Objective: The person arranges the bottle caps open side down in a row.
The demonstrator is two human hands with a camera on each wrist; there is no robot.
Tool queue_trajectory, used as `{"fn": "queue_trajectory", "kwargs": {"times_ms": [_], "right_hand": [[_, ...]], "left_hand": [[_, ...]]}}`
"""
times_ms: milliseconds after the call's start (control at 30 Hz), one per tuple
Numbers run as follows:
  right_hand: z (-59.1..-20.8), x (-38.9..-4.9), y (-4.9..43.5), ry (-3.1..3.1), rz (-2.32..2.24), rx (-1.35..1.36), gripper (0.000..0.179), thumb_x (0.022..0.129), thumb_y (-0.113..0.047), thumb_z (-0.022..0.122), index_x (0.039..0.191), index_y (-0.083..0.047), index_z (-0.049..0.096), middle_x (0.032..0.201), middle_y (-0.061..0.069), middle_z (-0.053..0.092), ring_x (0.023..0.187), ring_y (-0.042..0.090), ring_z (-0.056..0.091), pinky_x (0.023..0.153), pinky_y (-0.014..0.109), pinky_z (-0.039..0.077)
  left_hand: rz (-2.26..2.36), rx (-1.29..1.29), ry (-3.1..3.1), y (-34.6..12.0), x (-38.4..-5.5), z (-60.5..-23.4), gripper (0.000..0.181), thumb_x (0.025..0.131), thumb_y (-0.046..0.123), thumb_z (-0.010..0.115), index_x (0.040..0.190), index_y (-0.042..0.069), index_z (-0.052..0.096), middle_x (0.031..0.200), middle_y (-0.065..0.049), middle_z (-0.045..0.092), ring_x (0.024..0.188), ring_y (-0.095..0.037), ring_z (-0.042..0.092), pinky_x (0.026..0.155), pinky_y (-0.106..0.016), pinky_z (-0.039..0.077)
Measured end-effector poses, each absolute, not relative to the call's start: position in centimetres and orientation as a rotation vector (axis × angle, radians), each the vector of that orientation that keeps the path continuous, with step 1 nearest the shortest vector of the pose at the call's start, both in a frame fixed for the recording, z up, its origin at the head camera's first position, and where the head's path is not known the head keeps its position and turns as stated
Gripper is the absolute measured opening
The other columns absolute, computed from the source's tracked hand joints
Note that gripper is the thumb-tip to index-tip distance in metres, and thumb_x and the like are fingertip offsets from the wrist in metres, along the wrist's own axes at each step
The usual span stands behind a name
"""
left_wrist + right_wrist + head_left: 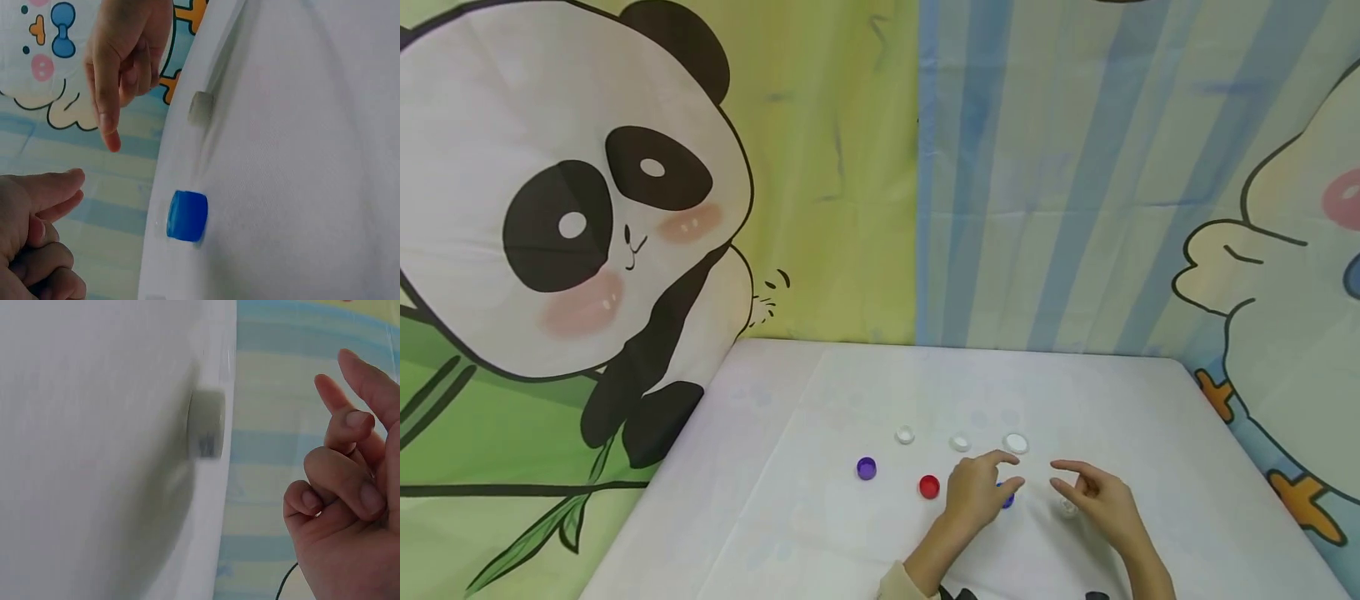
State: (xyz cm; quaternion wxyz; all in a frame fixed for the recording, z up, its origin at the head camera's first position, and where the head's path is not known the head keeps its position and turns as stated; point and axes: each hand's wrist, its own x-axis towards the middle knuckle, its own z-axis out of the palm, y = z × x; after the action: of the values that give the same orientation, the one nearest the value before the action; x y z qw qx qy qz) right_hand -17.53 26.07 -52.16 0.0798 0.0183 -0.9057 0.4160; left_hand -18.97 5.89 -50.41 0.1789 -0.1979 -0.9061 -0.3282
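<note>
My left hand point(976, 490) hovers above the table beside a blue bottle cap point(1008, 501), which it partly hides in the head view. Its thumb and index finger are held apart with nothing between them; the other fingers curl inward in the left wrist view. Facing it across a gap, my right hand point(1101, 502) holds its thumb and index finger in a similar way, also around nothing. A whitish translucent bottle cap point(1068, 507) sits on the table just under that hand. Seen from the left wrist, the blue cap point(187, 216) stands below the hands on the cloth.
Left of the hands lie a red cap point(928, 487) and a purple cap point(867, 468). Farther back are three white caps, the rightmost one point(1016, 443) close beyond the left fingertips. A white cloth covers the table point(820, 533); cartoon curtains point(1037, 208) hang behind it.
</note>
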Motion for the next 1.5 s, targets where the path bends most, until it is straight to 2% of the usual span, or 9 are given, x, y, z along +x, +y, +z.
{"fn": "queue_trajectory", "kwargs": {"times_ms": [233, 300, 400, 500, 700, 1133, 1300, 1400, 1500], "right_hand": [[-52.2, -17.9, 23.3, -2.796, 1.123, 0.293, 0.035, 0.071, -0.032, 0.074, 0.101, -0.016, 0.067, 0.055, -0.008, 0.042, 0.046, 0.002, 0.035, 0.042, 0.019, 0.032], [-52.4, -17.9, 22.9, -2.807, 1.067, 0.364, 0.034, 0.070, -0.031, 0.075, 0.100, -0.016, 0.068, 0.054, -0.010, 0.042, 0.046, 0.001, 0.035, 0.044, 0.019, 0.032], [-52.7, -18.0, 22.4, -2.829, 0.987, 0.420, 0.032, 0.069, -0.030, 0.075, 0.098, -0.017, 0.068, 0.052, -0.013, 0.041, 0.046, -0.001, 0.035, 0.046, 0.018, 0.033], [-52.9, -18.1, 22.0, -2.834, 0.944, 0.438, 0.029, 0.069, -0.028, 0.075, 0.096, -0.018, 0.069, 0.050, -0.014, 0.041, 0.044, -0.001, 0.033, 0.048, 0.019, 0.031], [-53.3, -18.4, 21.5, -2.811, 0.920, 0.455, 0.025, 0.069, -0.020, 0.076, 0.093, -0.015, 0.070, 0.048, -0.015, 0.039, 0.042, -0.002, 0.029, 0.044, 0.018, 0.028], [-54.1, -18.7, 21.8, -2.850, 1.057, 0.429, 0.025, 0.072, -0.022, 0.074, 0.095, -0.014, 0.066, 0.053, -0.010, 0.042, 0.044, -0.001, 0.034, 0.043, 0.018, 0.032], [-54.1, -18.8, 22.1, -2.831, 1.134, 0.444, 0.025, 0.073, -0.024, 0.073, 0.095, -0.015, 0.065, 0.056, -0.009, 0.043, 0.048, 0.000, 0.036, 0.045, 0.019, 0.033], [-53.8, -18.6, 21.8, -2.785, 1.170, 0.404, 0.025, 0.071, -0.025, 0.074, 0.094, -0.017, 0.065, 0.055, -0.009, 0.043, 0.047, 0.000, 0.036, 0.044, 0.019, 0.033], [-53.2, -18.5, 21.5, -2.710, 1.191, 0.384, 0.026, 0.070, -0.027, 0.075, 0.093, -0.020, 0.066, 0.055, -0.010, 0.042, 0.046, 0.000, 0.035, 0.042, 0.019, 0.032]], "left_hand": [[-0.944, -0.537, -2.649, 4.3, -19.3, -52.1, 0.030, 0.071, 0.029, 0.075, 0.099, 0.022, 0.069, 0.045, 0.011, 0.030, 0.041, -0.001, 0.023, 0.038, -0.016, 0.021], [-0.944, -0.529, -2.705, 4.3, -19.3, -52.5, 0.032, 0.071, 0.030, 0.074, 0.102, 0.023, 0.069, 0.046, 0.011, 0.039, 0.042, -0.001, 0.031, 0.040, -0.016, 0.025], [-0.919, -0.514, -2.773, 4.3, -19.4, -53.2, 0.033, 0.071, 0.032, 0.074, 0.102, 0.024, 0.069, 0.066, 0.011, 0.063, 0.055, -0.005, 0.051, 0.048, -0.017, 0.037], [-0.895, -0.484, -2.814, 4.3, -19.6, -53.9, 0.032, 0.071, 0.032, 0.074, 0.101, 0.024, 0.069, 0.090, 0.008, 0.068, 0.073, -0.013, 0.061, 0.061, -0.022, 0.044], [-0.888, -0.470, -2.825, 4.3, -19.6, -54.8, 0.028, 0.071, 0.034, 0.074, 0.097, 0.025, 0.071, 0.087, 0.008, 0.069, 0.075, -0.013, 0.062, 0.062, -0.023, 0.044], [-0.907, -0.564, -2.774, 4.2, -19.9, -55.4, 0.025, 0.074, 0.036, 0.071, 0.097, 0.027, 0.071, 0.085, 0.011, 0.068, 0.075, -0.007, 0.061, 0.061, -0.017, 0.043], [-0.931, -0.619, -2.758, 3.9, -20.1, -55.4, 0.025, 0.075, 0.035, 0.069, 0.099, 0.026, 0.070, 0.072, 0.012, 0.066, 0.061, 0.001, 0.053, 0.056, -0.014, 0.040], [-0.976, -0.655, -2.706, 3.6, -20.2, -55.0, 0.026, 0.075, 0.035, 0.069, 0.099, 0.025, 0.070, 0.052, 0.012, 0.050, 0.047, 0.003, 0.035, 0.045, -0.013, 0.030], [-1.059, -0.687, -2.631, 3.2, -20.1, -54.3, 0.026, 0.076, 0.035, 0.068, 0.099, 0.023, 0.069, 0.046, 0.010, 0.031, 0.042, 0.003, 0.021, 0.038, -0.014, 0.020]]}}
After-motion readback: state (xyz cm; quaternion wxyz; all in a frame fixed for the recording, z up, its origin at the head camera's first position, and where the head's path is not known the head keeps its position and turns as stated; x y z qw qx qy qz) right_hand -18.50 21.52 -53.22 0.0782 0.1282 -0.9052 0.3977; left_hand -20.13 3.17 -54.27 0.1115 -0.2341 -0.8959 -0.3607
